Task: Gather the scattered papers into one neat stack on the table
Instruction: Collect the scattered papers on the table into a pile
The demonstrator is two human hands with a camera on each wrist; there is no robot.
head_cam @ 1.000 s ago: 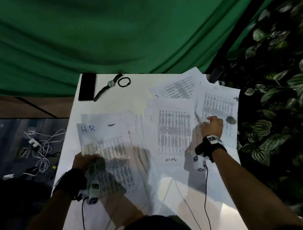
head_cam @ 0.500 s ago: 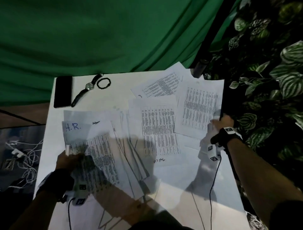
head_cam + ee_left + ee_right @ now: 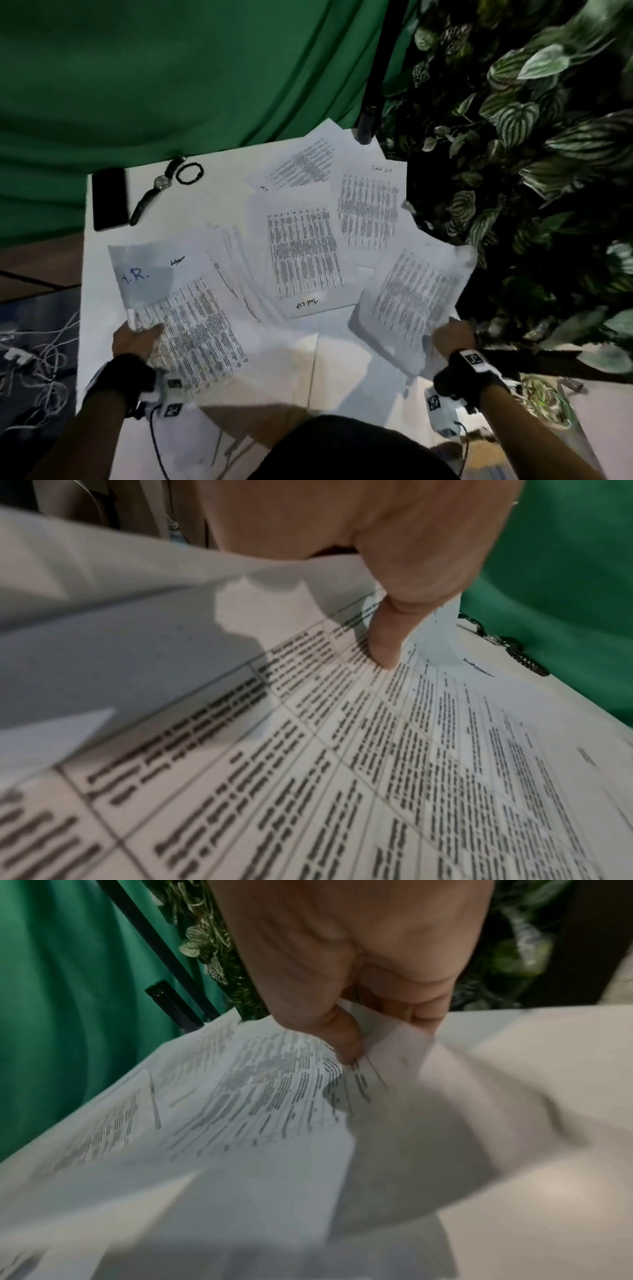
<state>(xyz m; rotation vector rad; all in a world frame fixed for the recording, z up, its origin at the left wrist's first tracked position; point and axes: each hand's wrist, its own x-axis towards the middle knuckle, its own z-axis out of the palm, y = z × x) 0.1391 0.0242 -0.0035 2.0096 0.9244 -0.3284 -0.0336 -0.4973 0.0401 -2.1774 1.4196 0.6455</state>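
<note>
Several printed sheets lie fanned over the white table. My left hand pinches the left bundle of papers at its near corner, thumb on top of the printed table. A sheet marked "H.R." tops that bundle. My right hand pinches one printed sheet by its near edge and holds it lifted above the table's right side; the right wrist view shows its thumb creasing that sheet. Three more sheets lie flat: middle, far, far right.
A black phone, a wristwatch and a bead bracelet lie at the table's far left. Green cloth hangs behind. Leafy plants and a black pole crowd the right edge. Cables lie on the floor at left.
My right hand has taken a sheet from the right edge, lifted it and pulled it nearer. The left hand keeps its hold on the left bundle. The head view has swung right.
</note>
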